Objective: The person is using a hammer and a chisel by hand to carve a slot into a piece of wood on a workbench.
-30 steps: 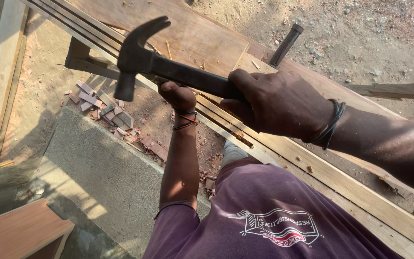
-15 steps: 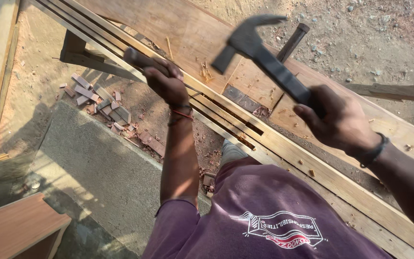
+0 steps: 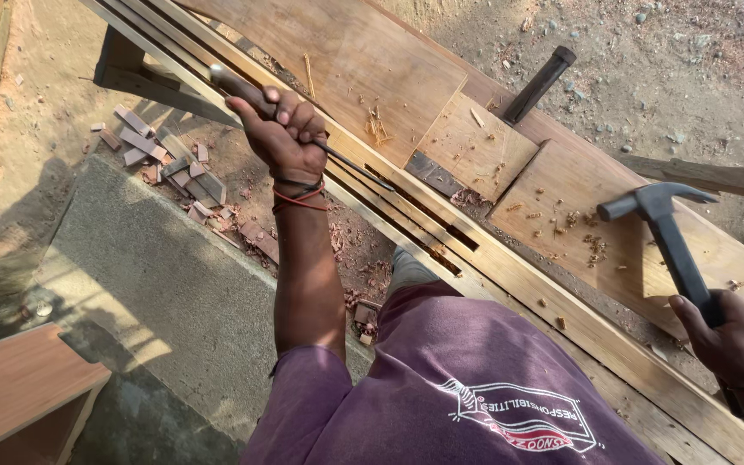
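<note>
My left hand (image 3: 284, 133) is closed around the wooden handle of a chisel (image 3: 356, 165). Its thin steel blade slants down to the right and ends at a long dark slot cut in a pale wooden beam (image 3: 518, 275). My right hand (image 3: 734, 349) grips the dark shaft of a claw hammer (image 3: 654, 205) at the right edge, drawn back well away from the chisel, with the head up. Red and black bands circle my left wrist. My purple shirt fills the lower middle.
Wide planks (image 3: 346, 52) and a square board (image 3: 475, 146) strewn with chips lie beyond the beam. A dark tool handle (image 3: 540, 83) rests there. Small wood offcuts (image 3: 165, 164) litter the ground beside a concrete slab (image 3: 157, 284). A wooden box (image 3: 19, 387) sits at the bottom left.
The hammer has swung from above the chisel out to the right and back. My left hand has kept its grip on the chisel at the slot.
</note>
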